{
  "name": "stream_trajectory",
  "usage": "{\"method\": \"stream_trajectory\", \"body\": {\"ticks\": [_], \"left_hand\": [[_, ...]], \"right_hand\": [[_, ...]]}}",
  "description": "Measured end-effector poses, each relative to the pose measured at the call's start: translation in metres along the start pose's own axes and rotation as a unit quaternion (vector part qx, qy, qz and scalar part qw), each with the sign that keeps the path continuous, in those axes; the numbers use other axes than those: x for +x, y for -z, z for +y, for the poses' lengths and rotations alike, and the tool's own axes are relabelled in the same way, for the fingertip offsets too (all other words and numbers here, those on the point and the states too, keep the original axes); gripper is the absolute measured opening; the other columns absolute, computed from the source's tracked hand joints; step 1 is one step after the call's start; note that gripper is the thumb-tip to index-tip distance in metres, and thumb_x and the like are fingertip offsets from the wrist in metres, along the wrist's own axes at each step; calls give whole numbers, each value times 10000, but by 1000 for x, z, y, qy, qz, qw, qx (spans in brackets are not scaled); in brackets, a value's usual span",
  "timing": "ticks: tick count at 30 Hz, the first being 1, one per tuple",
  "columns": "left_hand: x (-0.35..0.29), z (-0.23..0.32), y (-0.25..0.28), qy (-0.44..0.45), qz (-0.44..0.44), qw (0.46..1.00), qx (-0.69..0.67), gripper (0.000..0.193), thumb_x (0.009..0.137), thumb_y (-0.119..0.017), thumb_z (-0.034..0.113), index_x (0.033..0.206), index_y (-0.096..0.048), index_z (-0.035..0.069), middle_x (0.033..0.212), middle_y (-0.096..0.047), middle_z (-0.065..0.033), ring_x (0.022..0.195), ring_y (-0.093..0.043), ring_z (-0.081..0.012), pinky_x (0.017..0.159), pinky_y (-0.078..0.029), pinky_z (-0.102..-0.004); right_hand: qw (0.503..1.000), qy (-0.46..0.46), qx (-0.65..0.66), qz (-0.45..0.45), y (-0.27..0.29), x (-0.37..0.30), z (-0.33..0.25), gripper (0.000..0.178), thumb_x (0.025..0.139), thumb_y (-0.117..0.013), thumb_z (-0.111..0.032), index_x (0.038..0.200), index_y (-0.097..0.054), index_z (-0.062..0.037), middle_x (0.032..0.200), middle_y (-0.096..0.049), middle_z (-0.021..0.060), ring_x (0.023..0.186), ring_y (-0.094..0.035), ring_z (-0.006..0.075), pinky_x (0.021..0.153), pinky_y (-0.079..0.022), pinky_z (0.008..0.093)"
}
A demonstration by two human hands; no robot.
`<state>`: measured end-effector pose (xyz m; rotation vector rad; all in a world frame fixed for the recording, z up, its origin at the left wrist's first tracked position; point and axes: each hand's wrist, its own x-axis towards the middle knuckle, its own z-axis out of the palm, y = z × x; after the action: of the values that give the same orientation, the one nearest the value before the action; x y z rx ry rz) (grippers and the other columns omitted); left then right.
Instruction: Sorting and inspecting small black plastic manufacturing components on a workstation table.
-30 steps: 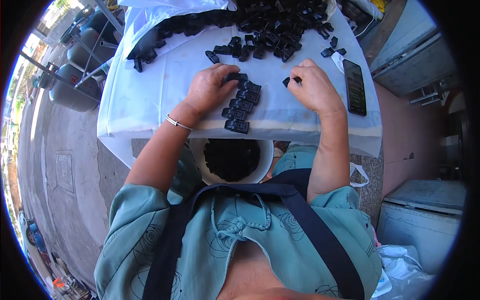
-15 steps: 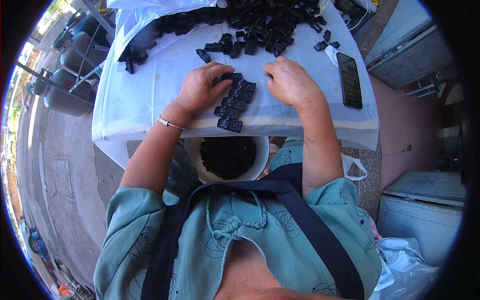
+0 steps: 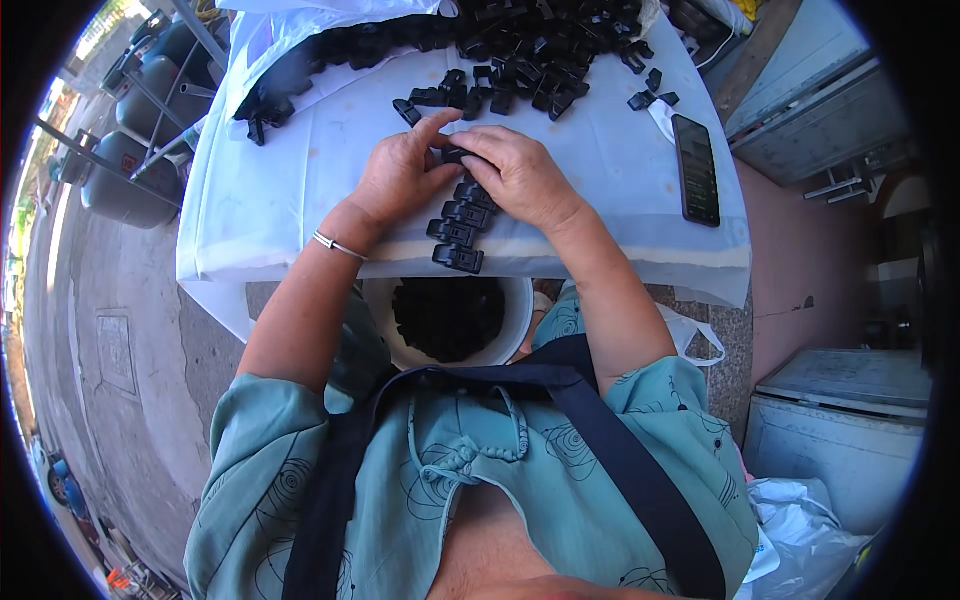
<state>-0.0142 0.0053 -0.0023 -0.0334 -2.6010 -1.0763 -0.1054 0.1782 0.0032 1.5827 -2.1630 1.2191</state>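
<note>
My left hand (image 3: pixel 402 163) is closed on a black plastic clip-like part (image 3: pixel 456 154) at the far end of a short row. My right hand (image 3: pixel 520 178) has its fingers pressed over the same part from the other side, hiding much of it. From there toward the table's near edge runs the row of similar black plastic parts (image 3: pixel 458 235), side by side at a slant. Beyond my hands lies a big loose pile of the same black parts (image 3: pixel 530 60). Whether my right fingers hold a second small piece is hidden.
White sheeting covers the table (image 3: pixel 310 220). A phone (image 3: pixel 696 170) lies at its right side, near a few stray parts. Below the near edge stands a white bucket (image 3: pixel 515 330) holding black pieces. Grey gas cylinders (image 3: pixel 132 185) stand at left; a metal cabinet (image 3: pixel 835 410) at right.
My right hand has moved left and nearer, from beside the pile to the far end of the row, meeting my left hand. My left hand stays in place.
</note>
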Motion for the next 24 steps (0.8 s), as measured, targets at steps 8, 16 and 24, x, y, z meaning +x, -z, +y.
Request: {"method": "stream_trajectory", "body": {"ticks": [8,16,24], "left_hand": [[-1,1,3,-20,1,1000,21,606,724,-733,111,1289,-516,137,1024,-683,-109,718,-654,-254,685,-542,-350],[29,6,3,-119,116,970,175,387,756,-711,200,1125,-631,116,1128,-623,-95,916,-602,-297,810,-504,-392],[45,9,-17,-85,53,959,265,233,797,-645,180,1017,-650,105,989,-658,-75,972,-598,-294,836,-485,-404]], "right_hand": [[983,-7,-172,-66,3,-10,-22,329,890,-623,-223,1194,-645,-100,1186,-627,140,1068,-593,310,910,-469,406],[995,-42,-93,-15,15,9,14,373,846,-647,-170,1212,-618,-102,1198,-607,117,1101,-568,299,917,-458,411],[982,-20,-181,52,12,19,33,383,796,-679,-80,1174,-620,-85,1114,-619,140,1034,-595,320,895,-485,392]]}}
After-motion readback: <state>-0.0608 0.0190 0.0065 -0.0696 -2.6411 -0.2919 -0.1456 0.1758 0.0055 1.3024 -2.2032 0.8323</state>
